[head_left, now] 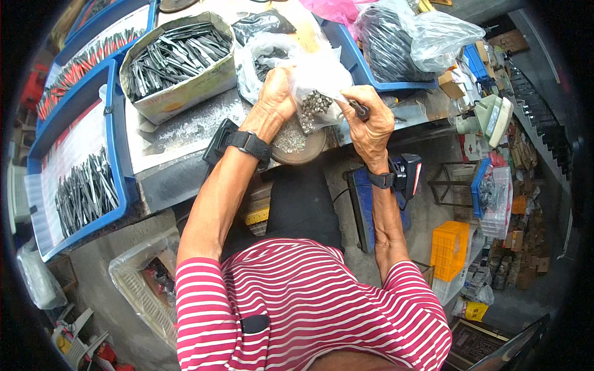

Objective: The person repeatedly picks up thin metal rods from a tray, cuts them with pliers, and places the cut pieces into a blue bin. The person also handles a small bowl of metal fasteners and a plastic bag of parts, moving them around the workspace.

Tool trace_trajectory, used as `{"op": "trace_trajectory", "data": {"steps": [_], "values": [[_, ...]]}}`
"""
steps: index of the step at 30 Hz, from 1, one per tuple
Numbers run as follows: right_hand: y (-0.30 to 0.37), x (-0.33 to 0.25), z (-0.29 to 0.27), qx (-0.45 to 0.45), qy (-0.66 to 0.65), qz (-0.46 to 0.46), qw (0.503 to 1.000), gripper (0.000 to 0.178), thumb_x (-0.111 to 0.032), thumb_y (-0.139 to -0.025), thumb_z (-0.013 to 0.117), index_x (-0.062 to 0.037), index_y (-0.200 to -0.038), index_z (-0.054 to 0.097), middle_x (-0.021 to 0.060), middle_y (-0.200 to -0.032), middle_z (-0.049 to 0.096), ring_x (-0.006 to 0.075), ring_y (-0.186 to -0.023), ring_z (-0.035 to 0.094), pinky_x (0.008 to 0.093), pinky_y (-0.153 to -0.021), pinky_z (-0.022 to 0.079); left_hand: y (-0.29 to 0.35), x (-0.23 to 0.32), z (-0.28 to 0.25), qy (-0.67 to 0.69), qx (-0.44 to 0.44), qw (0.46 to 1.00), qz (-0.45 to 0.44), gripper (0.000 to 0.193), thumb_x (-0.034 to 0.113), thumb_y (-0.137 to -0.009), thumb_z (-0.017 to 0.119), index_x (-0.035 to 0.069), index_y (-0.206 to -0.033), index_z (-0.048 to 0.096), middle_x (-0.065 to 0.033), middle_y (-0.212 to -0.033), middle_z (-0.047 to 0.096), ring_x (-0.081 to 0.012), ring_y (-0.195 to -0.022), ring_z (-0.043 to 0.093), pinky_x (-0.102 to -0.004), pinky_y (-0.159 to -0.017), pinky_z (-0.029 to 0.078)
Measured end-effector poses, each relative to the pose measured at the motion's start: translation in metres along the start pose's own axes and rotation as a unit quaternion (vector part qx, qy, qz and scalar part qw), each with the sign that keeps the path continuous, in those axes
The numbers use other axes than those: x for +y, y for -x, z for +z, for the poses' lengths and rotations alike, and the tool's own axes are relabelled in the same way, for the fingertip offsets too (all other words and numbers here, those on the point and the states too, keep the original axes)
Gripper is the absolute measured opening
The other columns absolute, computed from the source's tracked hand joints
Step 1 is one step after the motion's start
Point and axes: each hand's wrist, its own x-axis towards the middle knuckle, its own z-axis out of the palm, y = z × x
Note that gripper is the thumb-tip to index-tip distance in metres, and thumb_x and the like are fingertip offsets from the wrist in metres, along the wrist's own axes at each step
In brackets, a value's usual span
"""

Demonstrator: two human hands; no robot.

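Observation:
A clear plastic bag (322, 71) with small shiny metal parts (315, 106) bunched in its lower end hangs between my hands over the bench. My left hand (276, 96) is closed on the bag's left side. Fingers of my right hand (370, 127) pinch its right edge, and a dark rod-like tool (361, 111) sticks out of the same grip; most of that tool is hidden. Just below the bag is a round brown dish (302, 154) with small bright pieces on it. Behind my left hand stands an open plastic bag (247, 68) of dark parts.
To the left, a cut-open container (179, 102) full of dark slim tools stands near blue trays (124, 164) of similar pieces. A blue tray (346, 52) at the back right bears a bag of black items (390, 46). An orange crate (450, 250) sits below on the right.

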Motion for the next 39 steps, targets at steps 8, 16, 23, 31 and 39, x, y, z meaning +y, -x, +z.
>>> {"op": "trace_trajectory", "data": {"steps": [8,16,23,31,39], "values": [[0.0,-0.002,0.002,-0.002,-0.002,-0.007,1.0,0.027,0.008,-0.068,0.067,-0.0025,-0.092,0.06,0.0105,-0.078,0.059,0.0209,-0.065,0.059,0.0291,-0.059,0.046,-0.001,0.001,0.005,-0.036,-0.045,0.997,0.044,0.04,0.027,-0.095,0.047,-0.007,-0.118,0.052,-0.0161,-0.11,0.062,-0.0232,-0.098,0.062,-0.0353,-0.086,0.052],[0.004,-0.003,0.006,0.002,0.004,0.005,1.0,0.027,0.007,-0.068,0.068,-0.0033,-0.092,0.06,0.009,-0.078,0.059,0.0203,-0.064,0.057,0.0288,-0.058,0.045,-0.001,0.004,0.008,0.003,-0.067,0.997,0.025,0.042,0.025,-0.095,0.045,-0.007,-0.122,0.051,-0.0175,-0.115,0.06,-0.0227,-0.102,0.061,-0.0338,-0.09,0.051],[0.006,-0.006,0.008,0.004,-0.024,0.008,1.0,0.027,0.005,-0.069,0.07,-0.0038,-0.092,0.061,0.0079,-0.079,0.059,0.0184,-0.064,0.056,0.028,-0.058,0.045,0.0,0.008,0.01,0.016,-0.155,0.987,0.024,0.037,0.014,-0.092,0.042,-0.007,-0.121,0.052,-0.0184,-0.114,0.06,-0.0228,-0.1,0.062,-0.0318,-0.089,0.051],[0.008,-0.011,0.009,0.014,-0.034,0.019,0.999,0.026,0.004,-0.07,0.071,-0.0038,-0.092,0.062,0.0061,-0.08,0.059,0.0146,-0.063,0.055,0.0255,-0.058,0.045,0.005,0.012,0.013,-0.001,-0.167,0.985,0.042,0.037,0.011,-0.09,0.044,-0.007,-0.122,0.052,-0.0186,-0.114,0.06,-0.0233,-0.098,0.063,-0.0327,-0.087,0.052],[0.009,-0.015,0.008,0.016,-0.039,0.025,0.999,0.025,0.003,-0.07,0.071,-0.0035,-0.092,0.063,0.0059,-0.08,0.06,0.0136,-0.064,0.057,0.0244,-0.057,0.045,0.011,0.015,0.014,0.036,-0.186,0.981,0.039,0.035,0.01,-0.091,0.045,-0.007,-0.121,0.052,-0.0186,-0.111,0.061,-0.0231,-0.097,0.063,-0.0322,-0.086,0.053]]}}
